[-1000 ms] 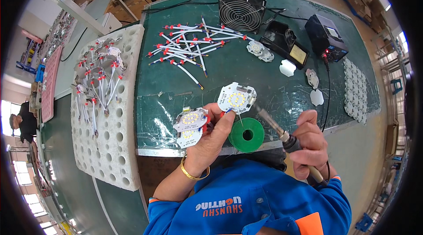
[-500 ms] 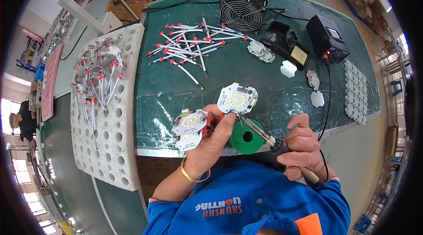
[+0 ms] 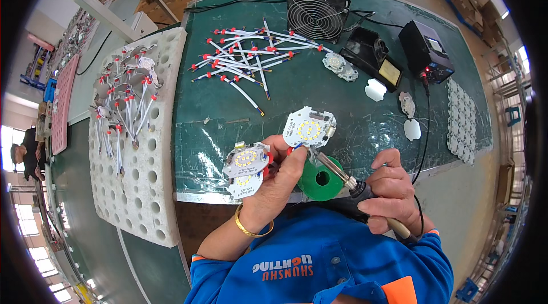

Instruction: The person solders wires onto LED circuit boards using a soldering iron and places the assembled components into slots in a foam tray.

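My left hand (image 3: 271, 184) is closed on several white LED boards. One LED board (image 3: 310, 127) faces up beyond the thumb, with blue and red wire ends at its near edge; a second LED board (image 3: 246, 158) overlaps another at the left of the fingers. In my right hand (image 3: 391, 193) is a soldering iron (image 3: 357, 187), gripped by its handle. Its tip reaches the near edge of the upper board, by my left thumb; whether it touches the pad is too small to tell. A green solder spool (image 3: 313, 187) stands just under the iron's shaft at the table edge.
Beyond my hands lies a pile of white cables (image 3: 240, 61) with red rings. A fan (image 3: 317, 14), an iron stand (image 3: 371, 59) and a soldering station (image 3: 427, 52) stand at the back. Panelled boards (image 3: 461, 121) lie right; a perforated foam block (image 3: 137, 178) holds wired pieces left.
My view has shifted very slightly. Both hands, the LED boards and the soldering iron keep nearly the same places.
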Demonstrator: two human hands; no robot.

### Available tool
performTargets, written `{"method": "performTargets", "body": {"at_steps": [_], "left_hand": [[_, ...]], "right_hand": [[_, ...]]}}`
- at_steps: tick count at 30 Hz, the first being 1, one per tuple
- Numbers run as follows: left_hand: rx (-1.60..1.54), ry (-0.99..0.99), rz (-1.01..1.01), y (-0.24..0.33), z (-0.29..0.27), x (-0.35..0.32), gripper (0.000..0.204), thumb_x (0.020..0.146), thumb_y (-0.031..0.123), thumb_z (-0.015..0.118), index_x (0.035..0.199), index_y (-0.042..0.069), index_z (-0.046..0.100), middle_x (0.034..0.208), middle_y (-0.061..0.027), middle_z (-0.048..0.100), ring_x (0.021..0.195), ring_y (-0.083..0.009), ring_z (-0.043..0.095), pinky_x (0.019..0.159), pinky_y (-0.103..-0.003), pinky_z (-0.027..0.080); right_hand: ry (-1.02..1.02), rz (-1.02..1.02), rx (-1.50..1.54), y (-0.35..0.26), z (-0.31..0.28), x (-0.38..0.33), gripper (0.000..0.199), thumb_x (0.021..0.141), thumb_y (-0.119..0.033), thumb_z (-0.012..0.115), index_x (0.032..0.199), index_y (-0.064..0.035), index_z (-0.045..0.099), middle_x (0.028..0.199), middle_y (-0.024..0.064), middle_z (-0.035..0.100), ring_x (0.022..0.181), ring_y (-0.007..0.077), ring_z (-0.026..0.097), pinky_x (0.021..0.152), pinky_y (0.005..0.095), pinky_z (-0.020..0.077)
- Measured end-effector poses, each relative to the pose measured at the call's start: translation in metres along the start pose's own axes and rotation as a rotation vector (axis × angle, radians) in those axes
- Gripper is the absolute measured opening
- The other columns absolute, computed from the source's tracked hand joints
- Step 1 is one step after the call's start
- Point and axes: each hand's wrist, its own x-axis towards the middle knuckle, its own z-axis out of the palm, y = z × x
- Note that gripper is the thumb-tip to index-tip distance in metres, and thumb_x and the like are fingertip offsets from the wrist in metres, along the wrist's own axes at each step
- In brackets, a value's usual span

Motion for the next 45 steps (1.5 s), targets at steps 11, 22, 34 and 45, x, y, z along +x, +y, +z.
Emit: {"method": "performTargets", "body": {"at_steps": [11, 22, 34, 45], "left_hand": [[-0.092, 0.061, -0.055, -0.007, 0.004, 0.003, 0.013, 0.085, 0.007, 0.062, 0.097, 0.003, 0.058, 0.074, 0.0051, 0.054, 0.064, -0.0004, 0.043, 0.057, -0.017, 0.036], [-0.036, 0.017, -0.141, -0.013, -0.002, 0.017, 0.013, 0.085, 0.008, 0.063, 0.096, 0.002, 0.060, 0.072, 0.0059, 0.053, 0.063, -0.0009, 0.043, 0.058, -0.017, 0.036], [0.165, -0.226, -0.209, -0.027, -0.007, 0.029, 0.020, 0.086, 0.008, 0.063, 0.104, 0.002, 0.059, 0.075, 0.0013, 0.058, 0.068, -0.0037, 0.052, 0.062, -0.019, 0.044], [0.173, -0.172, -0.087, -0.022, -0.010, 0.031, 0.011, 0.087, 0.007, 0.061, 0.094, 0.001, 0.056, 0.071, -0.0019, 0.059, 0.066, -0.0062, 0.056, 0.058, -0.019, 0.045]], "right_hand": [[0.014, -0.151, -0.299, 0.010, 0.010, 0.000, 0.025, 0.063, -0.006, 0.063, 0.086, -0.0171, 0.063, 0.054, -0.0050, 0.045, 0.048, 0.0112, 0.046, 0.070, 0.0356, 0.0399], [-0.016, -0.047, -0.110, 0.020, -0.011, 0.009, 0.016, 0.075, -0.012, 0.060, 0.092, -0.0103, 0.062, 0.066, 0.0032, 0.047, 0.055, 0.0197, 0.048, 0.066, 0.0380, 0.0415], [0.193, 0.175, -0.122, 0.059, 0.030, 0.050, 0.026, 0.067, 0.004, 0.069, 0.087, -0.0072, 0.058, 0.069, 0.0080, 0.055, 0.057, 0.0227, 0.055, 0.049, 0.0288, 0.0431], [0.066, 0.186, -0.186, 0.055, 0.030, 0.041, 0.032, 0.063, 0.007, 0.068, 0.088, -0.0092, 0.057, 0.063, 0.0056, 0.048, 0.052, 0.0224, 0.050, 0.045, 0.0303, 0.0389]]}}
